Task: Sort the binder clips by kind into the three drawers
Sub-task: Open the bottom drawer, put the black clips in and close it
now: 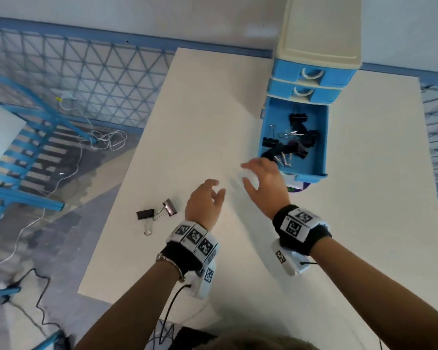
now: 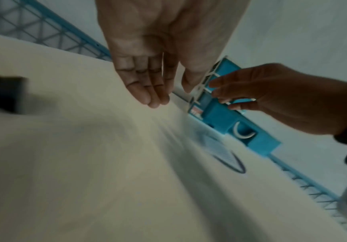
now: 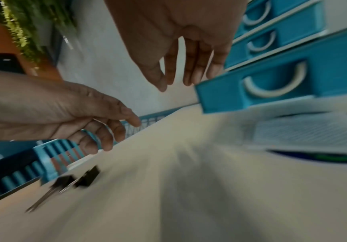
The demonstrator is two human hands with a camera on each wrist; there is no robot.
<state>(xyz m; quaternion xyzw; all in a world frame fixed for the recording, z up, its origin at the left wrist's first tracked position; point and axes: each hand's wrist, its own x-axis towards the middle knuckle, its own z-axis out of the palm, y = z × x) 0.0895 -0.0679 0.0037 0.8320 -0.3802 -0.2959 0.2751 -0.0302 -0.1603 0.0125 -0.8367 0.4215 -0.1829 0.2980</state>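
From the head view, no brand or readable writing shows; only black-and-white square code markers sit on the wristbands (image 1: pixel 195 238). A small chest of three blue drawers (image 1: pixel 311 79) with a cream top stands at the far right of the white worktop (image 1: pixel 213 122). The bottom drawer (image 1: pixel 324 137) is pulled out and holds a heap of black binder clips (image 1: pixel 288 142); the two drawers above it are pushed in. Two more black clips (image 1: pixel 157 213) lie touching each other on the worktop, left of the left hand (image 1: pixel 204 200). That hand hangs above the worktop with loosely bent fingers, holding nothing. The right hand (image 1: pixel 263 180) hovers just beside the near left corner of the open drawer, fingers spread and relaxed, also holding nothing.

In the left wrist view, the left hand (image 2: pixel 147 65) shows its palm, fingers straight and close together, pointing down at the worktop. The right hand (image 2: pixel 272 98) reaches in from the right in front of the open drawer (image 2: pixel 220 114). A small red and white label on the chest is too blurred to read.

In the right wrist view, the right hand (image 3: pixel 189 49) hangs with straight fingers beside the open drawer's front (image 3: pixel 272 88) and its cream handle. The left hand (image 3: pixel 75 114) is loosely curled and free. The two clips (image 3: pixel 75 180) lie blurred on the worktop below it.
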